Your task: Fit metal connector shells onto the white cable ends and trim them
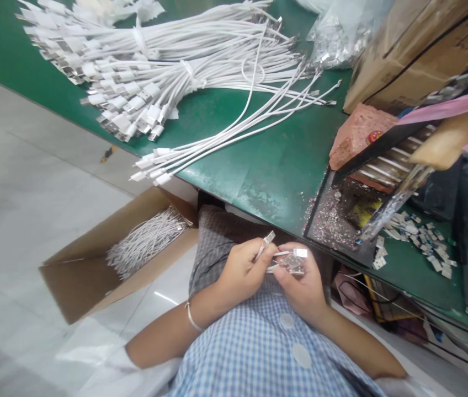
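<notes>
Close to my lap, in front of the table edge, my left hand (243, 271) is closed around a thin white USB cable (258, 252), with its metal plug (269, 237) sticking up past the thumb. Beside it, my right hand (306, 289) curls round several USB connectors (300, 253), bare metal ones, with short white cable pieces reaching toward the left hand. How many it holds cannot be made out. On the green table (254, 171) lies a loose group of white cables (217, 140), and behind them tied cable bundles (168, 60) are piled.
An open cardboard box (72, 275) on the floor at left holds more white cables (147, 242). At right, a wooden-handled tool (445, 143) leans over a dark tray (333, 220) beside a red brick (358, 129). Loose metal connectors (424, 240) lie nearby; a carton (424, 55) stands behind.
</notes>
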Action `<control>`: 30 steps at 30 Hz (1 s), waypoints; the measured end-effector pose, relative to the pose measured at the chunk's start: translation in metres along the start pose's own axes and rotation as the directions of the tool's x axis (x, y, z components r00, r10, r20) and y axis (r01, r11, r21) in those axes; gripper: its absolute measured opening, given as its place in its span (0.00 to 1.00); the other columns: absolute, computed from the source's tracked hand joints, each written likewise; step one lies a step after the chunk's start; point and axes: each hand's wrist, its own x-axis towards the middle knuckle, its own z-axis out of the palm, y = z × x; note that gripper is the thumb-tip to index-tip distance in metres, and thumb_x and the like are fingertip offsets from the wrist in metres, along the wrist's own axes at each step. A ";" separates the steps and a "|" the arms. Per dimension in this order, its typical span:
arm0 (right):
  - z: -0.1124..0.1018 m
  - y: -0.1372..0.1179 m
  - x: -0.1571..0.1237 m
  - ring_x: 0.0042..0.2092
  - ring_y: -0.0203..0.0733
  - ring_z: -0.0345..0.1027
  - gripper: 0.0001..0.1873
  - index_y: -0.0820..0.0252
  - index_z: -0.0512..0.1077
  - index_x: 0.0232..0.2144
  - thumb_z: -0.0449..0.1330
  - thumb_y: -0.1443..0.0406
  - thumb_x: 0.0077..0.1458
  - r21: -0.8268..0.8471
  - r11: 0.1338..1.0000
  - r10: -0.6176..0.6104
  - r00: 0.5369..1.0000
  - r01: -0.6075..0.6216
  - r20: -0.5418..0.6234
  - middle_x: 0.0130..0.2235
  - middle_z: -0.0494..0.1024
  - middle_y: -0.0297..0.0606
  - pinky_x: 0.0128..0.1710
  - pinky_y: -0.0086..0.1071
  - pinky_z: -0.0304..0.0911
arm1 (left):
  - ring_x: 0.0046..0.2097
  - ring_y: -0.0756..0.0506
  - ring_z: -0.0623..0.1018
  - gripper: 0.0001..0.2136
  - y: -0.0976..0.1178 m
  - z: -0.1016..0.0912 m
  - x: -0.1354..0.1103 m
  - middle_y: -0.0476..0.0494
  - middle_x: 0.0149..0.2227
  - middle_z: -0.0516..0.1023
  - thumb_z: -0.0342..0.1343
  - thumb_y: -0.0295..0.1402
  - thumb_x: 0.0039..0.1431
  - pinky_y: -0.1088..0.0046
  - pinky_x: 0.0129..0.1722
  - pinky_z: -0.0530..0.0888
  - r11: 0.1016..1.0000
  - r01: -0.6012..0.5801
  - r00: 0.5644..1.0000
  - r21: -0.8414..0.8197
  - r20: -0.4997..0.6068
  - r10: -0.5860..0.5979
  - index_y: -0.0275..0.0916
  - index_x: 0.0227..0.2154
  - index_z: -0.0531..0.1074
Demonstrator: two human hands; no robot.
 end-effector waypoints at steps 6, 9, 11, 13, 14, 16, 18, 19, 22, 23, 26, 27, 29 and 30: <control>0.000 -0.004 0.004 0.21 0.31 0.59 0.14 0.57 0.65 0.29 0.63 0.56 0.57 0.046 0.999 0.003 1.000 -0.005 0.026 0.22 0.66 0.26 0.20 0.23 0.60 | 0.20 0.51 0.70 0.21 -0.012 0.005 -0.005 0.50 0.18 0.72 0.53 0.50 0.64 0.77 0.21 0.65 0.989 0.057 0.998 -0.135 0.008 -0.057 0.37 0.28 0.76; -0.001 -0.006 0.005 0.21 0.31 0.59 0.15 0.58 0.65 0.27 0.62 0.56 0.58 0.053 0.998 0.015 0.998 -0.018 0.053 0.22 0.66 0.27 0.20 0.24 0.61 | 0.20 0.51 0.71 0.22 -0.017 0.008 -0.009 0.50 0.19 0.73 0.53 0.52 0.63 0.77 0.21 0.68 0.966 0.113 0.992 -0.233 -0.023 -0.122 0.37 0.30 0.77; -0.002 -0.006 0.004 0.22 0.31 0.59 0.14 0.58 0.66 0.27 0.62 0.57 0.58 0.051 0.998 0.021 0.998 -0.024 0.064 0.23 0.66 0.27 0.21 0.24 0.60 | 0.21 0.51 0.73 0.22 -0.018 0.010 -0.009 0.50 0.21 0.74 0.53 0.53 0.62 0.77 0.23 0.70 0.941 0.147 0.982 -0.304 -0.072 -0.177 0.36 0.31 0.76; -0.003 -0.005 0.004 0.21 0.30 0.56 0.14 0.58 0.66 0.27 0.62 0.57 0.58 0.045 0.999 0.023 0.997 -0.026 0.070 0.23 0.64 0.27 0.20 0.23 0.58 | 0.23 0.51 0.75 0.23 -0.020 0.011 -0.007 0.50 0.22 0.74 0.54 0.55 0.61 0.77 0.24 0.72 0.908 0.176 0.964 -0.380 -0.121 -0.237 0.36 0.33 0.74; -0.004 -0.004 0.004 0.21 0.30 0.55 0.14 0.58 0.65 0.27 0.62 0.58 0.58 0.042 0.999 0.022 0.997 -0.025 0.072 0.23 0.64 0.26 0.20 0.23 0.57 | 0.23 0.51 0.75 0.23 -0.021 0.012 -0.005 0.50 0.23 0.74 0.54 0.55 0.60 0.77 0.25 0.73 0.889 0.188 0.954 -0.417 -0.138 -0.266 0.36 0.34 0.73; -0.005 -0.004 0.003 0.22 0.30 0.54 0.14 0.58 0.65 0.27 0.61 0.58 0.58 0.040 0.999 0.014 0.997 -0.017 0.077 0.23 0.63 0.27 0.21 0.23 0.56 | 0.22 0.52 0.76 0.23 -0.023 0.013 0.000 0.51 0.23 0.73 0.55 0.55 0.60 0.78 0.24 0.74 0.849 0.209 0.934 -0.485 -0.158 -0.320 0.36 0.35 0.72; -0.007 -0.004 0.002 0.22 0.30 0.54 0.14 0.58 0.65 0.27 0.61 0.58 0.59 0.039 0.999 0.002 0.996 -0.006 0.088 0.24 0.63 0.27 0.21 0.24 0.56 | 0.19 0.53 0.73 0.23 -0.027 0.011 0.005 0.53 0.21 0.71 0.55 0.55 0.60 0.81 0.19 0.70 0.816 0.219 0.920 -0.534 -0.166 -0.356 0.35 0.35 0.70; -0.008 -0.004 0.002 0.22 0.30 0.54 0.13 0.58 0.65 0.27 0.61 0.58 0.59 0.038 0.999 -0.003 0.995 0.000 0.095 0.24 0.63 0.27 0.21 0.24 0.55 | 0.16 0.54 0.70 0.23 -0.029 0.008 0.008 0.55 0.19 0.69 0.55 0.55 0.59 0.82 0.16 0.66 0.806 0.220 0.916 -0.550 -0.168 -0.365 0.35 0.35 0.70; -0.013 -0.004 0.000 0.22 0.31 0.55 0.13 0.58 0.65 0.27 0.62 0.59 0.59 0.027 0.999 -0.018 0.994 0.016 0.105 0.24 0.64 0.27 0.21 0.24 0.55 | 0.12 0.58 0.57 0.22 -0.036 -0.009 0.013 0.59 0.16 0.63 0.55 0.54 0.60 0.84 0.12 0.54 0.800 0.198 0.916 -0.566 -0.184 -0.356 0.36 0.33 0.71; -0.014 -0.004 -0.001 0.23 0.31 0.56 0.13 0.58 0.65 0.27 0.62 0.60 0.59 0.022 1.000 -0.024 0.995 0.021 0.100 0.24 0.65 0.28 0.22 0.24 0.55 | 0.12 0.59 0.54 0.22 -0.037 -0.018 0.014 0.60 0.15 0.62 0.55 0.54 0.60 0.84 0.13 0.52 0.808 0.183 0.920 -0.560 -0.193 -0.342 0.36 0.33 0.72; -0.017 -0.003 -0.001 0.24 0.32 0.57 0.12 0.58 0.66 0.27 0.62 0.60 0.60 0.011 0.999 -0.041 0.996 0.040 0.076 0.25 0.65 0.29 0.24 0.25 0.56 | 0.14 0.59 0.57 0.19 -0.035 -0.041 0.012 0.58 0.16 0.66 0.60 0.51 0.57 0.84 0.16 0.56 0.852 0.155 0.943 -0.500 -0.181 -0.278 0.37 0.31 0.76; -0.017 -0.003 -0.001 0.24 0.32 0.57 0.12 0.57 0.66 0.27 0.61 0.60 0.60 0.012 0.999 -0.047 0.996 0.047 0.071 0.25 0.65 0.29 0.24 0.25 0.56 | 0.16 0.58 0.63 0.17 -0.033 -0.045 0.010 0.55 0.17 0.70 0.64 0.48 0.55 0.83 0.18 0.60 0.870 0.160 0.956 -0.467 -0.147 -0.254 0.37 0.30 0.78; -0.016 -0.004 0.000 0.24 0.32 0.57 0.12 0.57 0.65 0.27 0.61 0.60 0.60 0.019 0.998 -0.058 0.996 0.057 0.072 0.25 0.65 0.29 0.24 0.25 0.56 | 0.25 0.52 0.74 0.12 -0.028 -0.046 0.004 0.46 0.25 0.79 0.70 0.40 0.49 0.80 0.25 0.68 0.904 0.173 0.979 -0.392 -0.028 -0.200 0.35 0.29 0.81; -0.015 -0.005 0.000 0.24 0.32 0.57 0.12 0.57 0.66 0.27 0.61 0.60 0.60 0.024 0.998 -0.062 0.995 0.061 0.076 0.25 0.66 0.29 0.24 0.26 0.56 | 0.30 0.49 0.77 0.12 -0.027 -0.042 0.001 0.42 0.30 0.82 0.71 0.38 0.47 0.78 0.29 0.71 0.924 0.174 0.985 -0.340 0.064 -0.161 0.35 0.31 0.82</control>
